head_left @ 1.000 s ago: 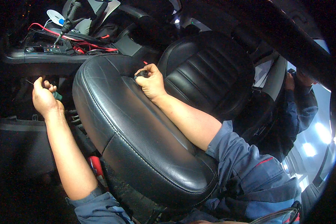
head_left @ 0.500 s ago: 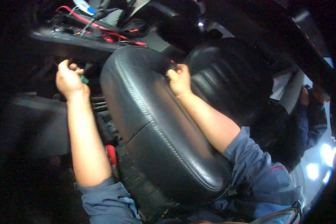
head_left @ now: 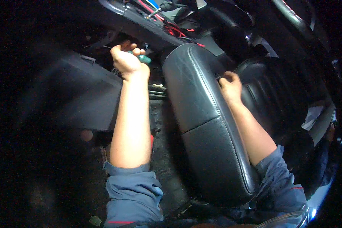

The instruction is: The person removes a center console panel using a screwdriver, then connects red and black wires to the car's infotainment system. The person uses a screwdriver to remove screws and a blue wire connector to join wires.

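Note:
My left hand (head_left: 128,60) is curled around a green-handled tool (head_left: 144,59) in a dark opening low on the side of the centre console (head_left: 148,26); the tool's tip cannot be made out. My right hand (head_left: 230,85) grips something dark, mostly hidden, at the far side of the black leather seat cushion (head_left: 193,102). My right forearm lies along that cushion, beside the ribbed leather backrest (head_left: 271,87).
Red cables (head_left: 174,32) lie over the console. A dark trim panel (head_left: 79,98) is left of my left forearm. Below are the dark floor (head_left: 167,159) and metal seat rails (head_left: 155,93). Part of another person (head_left: 330,133) shows dimly at the far right edge.
The view has turned, so the console and both hands sit further right in the picture. My left hand shows higher, still on the green tool; my right hand remains at the cushion.

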`<state>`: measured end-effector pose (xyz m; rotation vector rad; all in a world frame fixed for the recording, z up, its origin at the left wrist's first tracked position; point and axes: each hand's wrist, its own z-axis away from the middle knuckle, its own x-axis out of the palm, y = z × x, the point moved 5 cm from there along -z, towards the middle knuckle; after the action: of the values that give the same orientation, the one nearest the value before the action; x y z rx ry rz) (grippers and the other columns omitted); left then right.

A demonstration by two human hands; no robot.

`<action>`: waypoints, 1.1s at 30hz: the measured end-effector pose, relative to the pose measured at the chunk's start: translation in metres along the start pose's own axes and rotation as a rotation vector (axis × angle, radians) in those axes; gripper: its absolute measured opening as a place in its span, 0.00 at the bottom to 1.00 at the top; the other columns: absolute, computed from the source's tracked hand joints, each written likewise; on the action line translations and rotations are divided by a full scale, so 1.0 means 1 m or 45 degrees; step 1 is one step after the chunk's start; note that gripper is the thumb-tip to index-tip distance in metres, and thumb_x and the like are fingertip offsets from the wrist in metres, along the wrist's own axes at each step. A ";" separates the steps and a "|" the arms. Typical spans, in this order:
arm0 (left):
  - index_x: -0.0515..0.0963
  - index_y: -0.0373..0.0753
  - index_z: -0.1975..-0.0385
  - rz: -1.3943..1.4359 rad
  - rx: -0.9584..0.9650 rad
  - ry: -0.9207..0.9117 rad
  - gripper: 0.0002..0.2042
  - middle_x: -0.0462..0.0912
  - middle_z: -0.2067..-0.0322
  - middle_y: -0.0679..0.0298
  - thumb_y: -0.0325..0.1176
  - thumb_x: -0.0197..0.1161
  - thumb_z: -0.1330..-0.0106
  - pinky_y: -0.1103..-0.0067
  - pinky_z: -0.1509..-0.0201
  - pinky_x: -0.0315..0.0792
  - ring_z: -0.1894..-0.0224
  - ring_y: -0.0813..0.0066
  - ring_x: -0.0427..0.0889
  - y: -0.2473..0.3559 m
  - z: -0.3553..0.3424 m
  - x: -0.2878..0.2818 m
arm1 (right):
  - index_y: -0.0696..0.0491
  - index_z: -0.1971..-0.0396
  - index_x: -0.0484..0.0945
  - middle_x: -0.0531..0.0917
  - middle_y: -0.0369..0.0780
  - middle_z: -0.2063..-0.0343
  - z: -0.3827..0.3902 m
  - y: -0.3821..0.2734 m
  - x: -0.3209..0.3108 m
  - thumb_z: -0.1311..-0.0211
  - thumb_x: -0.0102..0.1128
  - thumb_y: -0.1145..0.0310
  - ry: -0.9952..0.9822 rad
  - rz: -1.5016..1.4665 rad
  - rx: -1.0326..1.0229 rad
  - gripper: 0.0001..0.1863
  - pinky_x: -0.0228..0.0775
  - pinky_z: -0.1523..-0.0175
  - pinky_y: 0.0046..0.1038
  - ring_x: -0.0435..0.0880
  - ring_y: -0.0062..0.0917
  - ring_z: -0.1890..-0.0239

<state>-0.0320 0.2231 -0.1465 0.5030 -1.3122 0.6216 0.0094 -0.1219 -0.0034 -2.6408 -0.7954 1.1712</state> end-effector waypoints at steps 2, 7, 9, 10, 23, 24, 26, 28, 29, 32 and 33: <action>0.75 0.39 0.68 0.129 -0.052 -0.062 0.16 0.77 0.73 0.61 0.44 0.45 0.29 0.65 0.61 0.73 0.76 0.71 0.71 0.000 0.006 0.000 | 0.60 0.49 0.80 0.87 0.45 0.57 0.006 -0.060 -0.021 0.43 0.65 0.70 0.072 -0.191 -0.306 0.20 0.75 0.42 0.29 0.85 0.30 0.53; 0.79 0.39 0.75 0.235 0.008 -0.383 0.23 0.83 0.69 0.57 0.48 0.44 0.27 0.61 0.53 0.77 0.71 0.64 0.79 0.005 0.015 0.005 | 0.60 0.56 0.83 0.88 0.45 0.61 0.046 -0.252 -0.028 0.42 0.66 0.68 -0.637 -0.545 -0.892 0.16 0.78 0.47 0.30 0.87 0.29 0.58; 0.78 0.38 0.74 0.265 0.029 -0.534 0.25 0.82 0.70 0.58 0.50 0.42 0.25 0.62 0.55 0.79 0.71 0.64 0.80 0.001 0.005 0.013 | 0.60 0.50 0.81 0.88 0.50 0.59 0.057 -0.307 0.018 0.39 0.64 0.63 -0.736 0.192 -1.139 0.21 0.79 0.47 0.34 0.88 0.36 0.57; 0.80 0.37 0.72 0.105 0.081 -0.470 0.27 0.83 0.69 0.57 0.52 0.41 0.24 0.60 0.51 0.78 0.66 0.61 0.82 0.001 -0.004 0.006 | 0.59 0.48 0.82 0.88 0.52 0.59 0.060 -0.313 0.053 0.39 0.64 0.63 -0.885 0.518 -1.004 0.22 0.80 0.48 0.36 0.89 0.39 0.57; 0.72 0.40 0.41 0.404 0.059 -0.527 0.26 0.77 0.49 0.59 0.54 0.58 0.28 0.63 0.31 0.64 0.42 0.64 0.73 0.003 -0.014 0.017 | 0.65 0.64 0.87 0.87 0.59 0.66 0.057 -0.305 0.114 0.43 0.55 0.65 -1.064 0.792 -0.866 0.19 0.80 0.50 0.41 0.90 0.49 0.59; 0.72 0.40 0.41 0.493 0.048 -0.552 0.27 0.76 0.48 0.58 0.55 0.58 0.28 0.63 0.30 0.62 0.41 0.64 0.72 0.005 -0.011 0.020 | 0.65 0.64 0.87 0.87 0.59 0.66 0.053 -0.302 0.115 0.43 0.55 0.65 -1.036 0.756 -0.822 0.19 0.80 0.50 0.41 0.89 0.49 0.58; 0.71 0.38 0.40 0.512 -0.010 -0.478 0.29 0.76 0.48 0.57 0.57 0.58 0.28 0.63 0.27 0.60 0.39 0.62 0.71 0.007 -0.009 0.018 | 0.65 0.62 0.87 0.87 0.59 0.64 0.048 -0.297 0.116 0.44 0.56 0.61 -0.987 0.700 -0.725 0.22 0.79 0.48 0.40 0.89 0.48 0.57; 0.73 0.35 0.41 0.558 -0.025 -0.499 0.29 0.80 0.48 0.55 0.55 0.57 0.28 0.65 0.27 0.61 0.38 0.60 0.73 0.011 -0.013 0.017 | 0.60 0.62 0.88 0.88 0.56 0.63 0.052 -0.297 0.121 0.39 0.54 0.61 -1.040 0.809 -0.960 0.20 0.79 0.48 0.40 0.89 0.47 0.56; 0.73 0.36 0.40 0.504 -0.018 -0.547 0.30 0.79 0.47 0.56 0.56 0.58 0.29 0.62 0.28 0.61 0.40 0.59 0.73 0.012 -0.018 0.017 | 0.58 0.62 0.88 0.88 0.55 0.64 0.056 -0.299 0.126 0.38 0.54 0.61 -1.066 0.933 -1.199 0.18 0.79 0.48 0.39 0.89 0.46 0.57; 0.73 0.39 0.38 0.422 0.080 -0.684 0.30 0.79 0.46 0.56 0.57 0.59 0.30 0.56 0.29 0.65 0.44 0.58 0.76 0.019 -0.034 0.015 | 0.55 0.63 0.88 0.87 0.53 0.63 0.055 -0.299 0.128 0.34 0.53 0.63 -1.080 0.825 -1.167 0.16 0.79 0.49 0.40 0.89 0.45 0.57; 0.73 0.40 0.39 0.395 0.139 -0.597 0.30 0.79 0.45 0.57 0.57 0.59 0.30 0.56 0.30 0.66 0.43 0.59 0.76 0.017 -0.040 0.012 | 0.55 0.63 0.88 0.87 0.53 0.63 0.053 -0.298 0.129 0.34 0.52 0.62 -1.104 0.794 -1.104 0.16 0.79 0.49 0.41 0.89 0.46 0.57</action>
<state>-0.0127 0.2643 -0.1423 0.5600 -1.8289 0.8694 -0.0790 0.1950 -0.0239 -3.0917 -0.6725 2.7938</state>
